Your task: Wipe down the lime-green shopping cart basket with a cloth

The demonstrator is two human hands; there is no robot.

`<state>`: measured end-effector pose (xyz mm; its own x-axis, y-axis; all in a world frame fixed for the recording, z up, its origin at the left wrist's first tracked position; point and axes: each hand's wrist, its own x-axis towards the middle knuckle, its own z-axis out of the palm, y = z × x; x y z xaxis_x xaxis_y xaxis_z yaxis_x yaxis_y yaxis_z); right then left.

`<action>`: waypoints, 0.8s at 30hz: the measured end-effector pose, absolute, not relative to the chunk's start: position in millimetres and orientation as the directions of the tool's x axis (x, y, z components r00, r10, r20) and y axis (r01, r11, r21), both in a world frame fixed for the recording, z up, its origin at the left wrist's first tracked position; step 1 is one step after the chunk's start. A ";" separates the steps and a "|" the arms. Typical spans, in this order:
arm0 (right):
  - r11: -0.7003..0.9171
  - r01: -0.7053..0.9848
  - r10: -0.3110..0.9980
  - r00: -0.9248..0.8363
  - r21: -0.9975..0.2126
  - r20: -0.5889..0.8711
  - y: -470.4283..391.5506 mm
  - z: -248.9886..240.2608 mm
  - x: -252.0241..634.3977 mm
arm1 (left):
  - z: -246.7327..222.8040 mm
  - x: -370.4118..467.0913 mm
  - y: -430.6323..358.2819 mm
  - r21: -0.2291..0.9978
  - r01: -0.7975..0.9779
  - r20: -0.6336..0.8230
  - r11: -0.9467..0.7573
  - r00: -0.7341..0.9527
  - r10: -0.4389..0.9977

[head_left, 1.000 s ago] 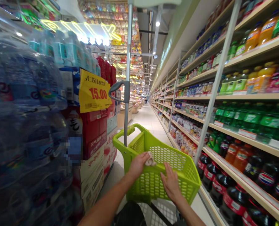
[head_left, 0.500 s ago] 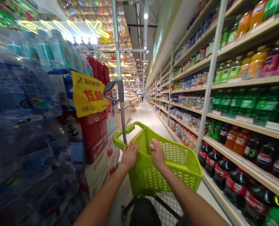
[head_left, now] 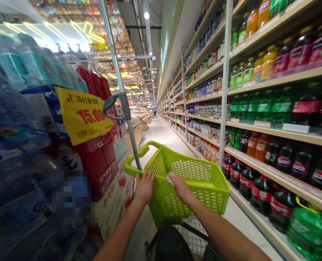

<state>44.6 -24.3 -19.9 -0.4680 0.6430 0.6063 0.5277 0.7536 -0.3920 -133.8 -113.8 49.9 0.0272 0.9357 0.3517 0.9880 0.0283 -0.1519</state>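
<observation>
A lime-green shopping cart basket [head_left: 196,188] with perforated walls stands in front of me. My left hand [head_left: 145,186] rests on its near left rim, fingers apart and holding nothing. Over the rim nearest me, my right hand [head_left: 179,186] is closed on a crumpled whitish wad [head_left: 171,178], which looks like tissue and touches the rim. A metal pole [head_left: 120,79] with a grey loop handle [head_left: 117,107] rises at the cart's left corner.
Shelves of bottled drinks [head_left: 277,136] line the right side. On the left are stacked cartons [head_left: 103,165], wrapped water bottles and a yellow price sign [head_left: 84,116]. The aisle floor [head_left: 161,130] runs ahead between them.
The view has turned slightly right, and the stacked goods on the left have come nearer. My right hand has shifted along the rim, showing more of the whitish wad.
</observation>
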 end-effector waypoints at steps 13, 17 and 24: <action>0.613 0.735 0.718 -0.365 -0.291 0.592 -30.1 -22.2 75.2 | 41.6 -98.0 -117.2 -0.169 0.986 0.387 -0.003 0.069 0.919; 0.653 0.714 0.716 -0.473 -0.253 0.512 -23.5 -20.1 112.2 | 38.9 -94.6 -115.6 -0.175 0.985 0.394 0.002 0.068 0.917; 0.571 0.729 0.770 -0.315 -0.378 0.555 -20.1 -35.7 184.4 | 32.6 -86.3 -113.4 -0.126 0.991 0.447 0.036 0.025 0.894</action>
<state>184.4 -20.1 -35.7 -0.3151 0.7696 0.5554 0.7286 0.5712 -0.3780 -86.3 -113.4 32.6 0.0246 0.8944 0.4466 0.9914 0.0358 -0.1262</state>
